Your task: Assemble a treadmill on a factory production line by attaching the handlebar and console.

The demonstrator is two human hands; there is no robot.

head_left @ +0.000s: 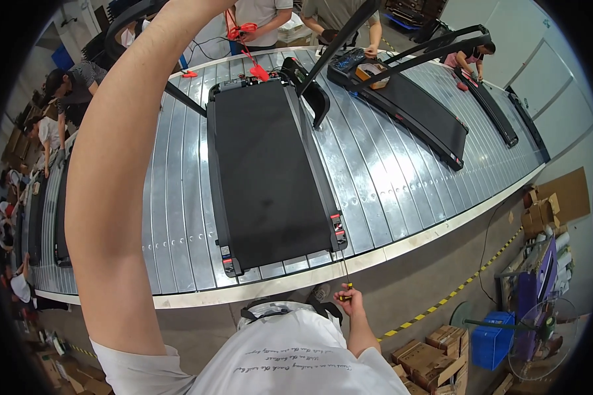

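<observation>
**Screwdriver low, 1 arm high, belt line alongside**

Gripping a screwdriver (344, 282) in the right hand (354, 301), fingers pressed tight round the yellow-and-black handle, thin shaft pointing up toward the rear corner cap (338, 232) of the black treadmill (270, 164). Lying flat across the slatted metal conveyor (178, 217), rear end just beside the near rail. Reaching up with the left forearm (112, 164), straight across the view and out past the top edge: left hand out of sight, grip impossible to tell.

Looks risky on 2 counts. Blocking much of the deck's left side with that raised arm, so working the tip half-blind and likely scratching the cap or jabbing the belt. Hanging the shaft close to the rail, so possibly snagging on it if the line creeps. Also worth watching: 2 other people's hands at the far end near a red cable (244, 31).
</observation>
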